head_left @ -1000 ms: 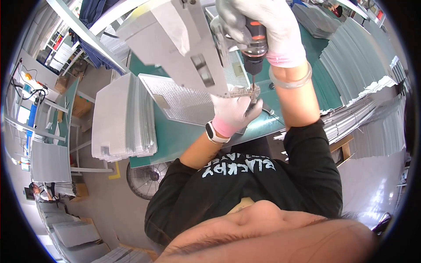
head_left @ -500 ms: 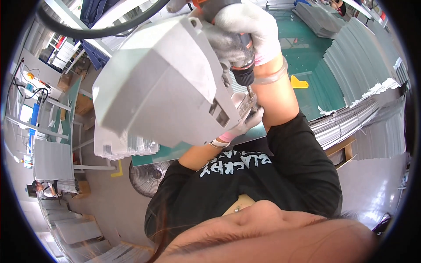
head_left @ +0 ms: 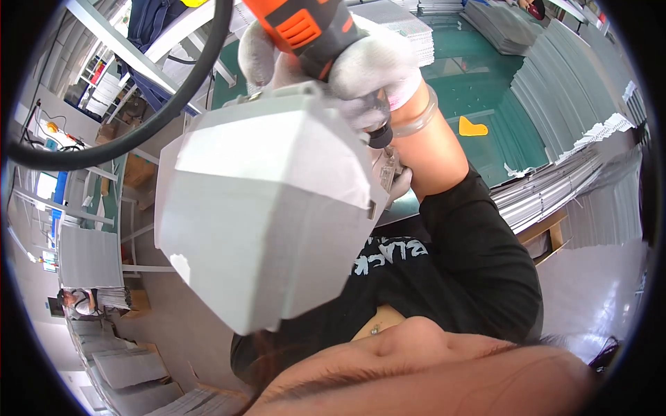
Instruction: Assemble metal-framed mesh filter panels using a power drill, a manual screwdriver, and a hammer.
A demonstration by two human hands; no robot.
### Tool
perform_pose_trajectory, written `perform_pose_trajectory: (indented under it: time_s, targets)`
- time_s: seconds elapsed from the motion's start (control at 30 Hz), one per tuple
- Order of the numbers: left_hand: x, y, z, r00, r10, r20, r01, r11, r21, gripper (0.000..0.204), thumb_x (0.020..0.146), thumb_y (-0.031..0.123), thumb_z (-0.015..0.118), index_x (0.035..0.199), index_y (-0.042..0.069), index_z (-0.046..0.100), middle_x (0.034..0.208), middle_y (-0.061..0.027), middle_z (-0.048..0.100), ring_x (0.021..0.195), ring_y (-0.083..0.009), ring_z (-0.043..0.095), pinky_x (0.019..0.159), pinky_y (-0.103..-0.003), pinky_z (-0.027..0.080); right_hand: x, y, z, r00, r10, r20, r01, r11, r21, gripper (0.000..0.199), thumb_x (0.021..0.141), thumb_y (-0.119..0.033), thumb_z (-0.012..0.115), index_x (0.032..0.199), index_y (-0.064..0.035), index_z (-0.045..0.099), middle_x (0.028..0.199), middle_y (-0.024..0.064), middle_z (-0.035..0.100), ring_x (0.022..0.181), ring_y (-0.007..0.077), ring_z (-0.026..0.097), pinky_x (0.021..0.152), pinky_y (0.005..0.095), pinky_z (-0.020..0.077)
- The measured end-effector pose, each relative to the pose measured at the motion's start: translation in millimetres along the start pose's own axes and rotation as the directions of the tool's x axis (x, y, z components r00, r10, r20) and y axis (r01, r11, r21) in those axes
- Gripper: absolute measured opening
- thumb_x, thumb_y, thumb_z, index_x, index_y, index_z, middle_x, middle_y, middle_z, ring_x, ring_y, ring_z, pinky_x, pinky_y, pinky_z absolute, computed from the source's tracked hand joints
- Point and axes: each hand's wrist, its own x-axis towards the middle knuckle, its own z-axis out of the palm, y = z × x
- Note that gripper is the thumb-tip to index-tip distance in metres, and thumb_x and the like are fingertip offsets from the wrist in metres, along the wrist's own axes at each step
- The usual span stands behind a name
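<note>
My right hand (head_left: 371,69), in a whitish glove, is wrapped round an orange and black power screwdriver (head_left: 300,33). Its black chuck points down toward a small clear or metallic fitting (head_left: 388,170) at the edge of a large grey faceted box (head_left: 250,194). The box is tilted, with its sides facing up toward me. Gloved fingers of my left hand (head_left: 401,188) grip the box edge by the fitting; the rest of that hand and its forearm are hidden behind the box. Whether the bit touches the fitting cannot be seen.
A thick black cable (head_left: 139,142) loops across the upper left. On the green tabletop (head_left: 479,90) lies a yellow flat piece (head_left: 473,126). Stacks of grey sheets (head_left: 572,97) stand at the right. A white table frame (head_left: 118,45) is at the far left.
The box has turned and swung lower toward me, covering my left forearm and the floor fan. The screwdriver has tilted, showing more of its orange body, and the cable has swung down and left.
</note>
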Motion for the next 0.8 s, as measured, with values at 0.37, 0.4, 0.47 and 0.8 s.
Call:
perform_pose_trajectory:
  time_s: [0.37, 0.4, 0.47, 0.8]
  targets:
    - [-30, 16, -46, 0.995, 0.082, 0.049, -0.078, 0.993, -0.088, 0.033, 0.069, 0.017, 0.08, 0.099, 0.007, 0.071, 0.072, -0.0003, 0.059, 0.063, -0.0246, 0.056, 0.066, -0.041, 0.043, -5, -29, 7, 0.683, -0.3, -0.666, 0.422, 0.906, 0.023, 0.023, 0.088, -0.01, 0.062, 0.108, 0.0005, 0.057, 0.075, 0.0087, 0.055, 0.052, 0.0081, 0.045, 0.038, 0.0176, 0.033]
    - [-42, 19, -62, 0.981, 0.031, 0.189, -0.017, 0.997, -0.073, 0.034, 0.069, 0.019, 0.081, 0.099, 0.008, 0.07, 0.07, 0.0004, 0.058, 0.062, -0.0234, 0.056, 0.067, -0.041, 0.043, -1, -27, -5, 0.813, -0.4, -0.423, 0.485, 0.867, 0.115, 0.019, 0.088, -0.01, 0.063, 0.105, -0.0021, 0.056, 0.074, 0.0084, 0.055, 0.051, 0.0083, 0.045, 0.038, 0.017, 0.0332]
    - [-73, 16, -86, 0.957, 0.288, 0.036, -0.29, 0.955, 0.066, 0.045, 0.061, 0.042, 0.084, 0.094, 0.016, 0.066, 0.075, 0.0036, 0.051, 0.069, -0.0182, 0.052, 0.077, -0.041, 0.04, 0, -33, -7, 0.858, -0.496, -0.138, 0.514, 0.829, 0.22, 0.016, 0.089, -0.011, 0.063, 0.102, -0.0046, 0.056, 0.073, 0.0081, 0.055, 0.05, 0.0084, 0.045, 0.039, 0.0165, 0.0334]
    - [-252, -5, -169, 0.85, 0.297, 0.434, -0.331, 0.944, 0.002, 0.024, 0.068, 0.026, 0.067, 0.088, 0.014, 0.067, 0.077, 0.0039, 0.056, 0.063, -0.013, 0.057, 0.06, -0.033, 0.043, 7, -10, -32, 0.917, -0.387, -0.099, 0.391, 0.822, 0.413, 0.013, 0.09, -0.017, 0.063, 0.09, -0.0069, 0.054, 0.072, 0.0049, 0.052, 0.051, 0.0098, 0.045, 0.043, 0.02, 0.0348]
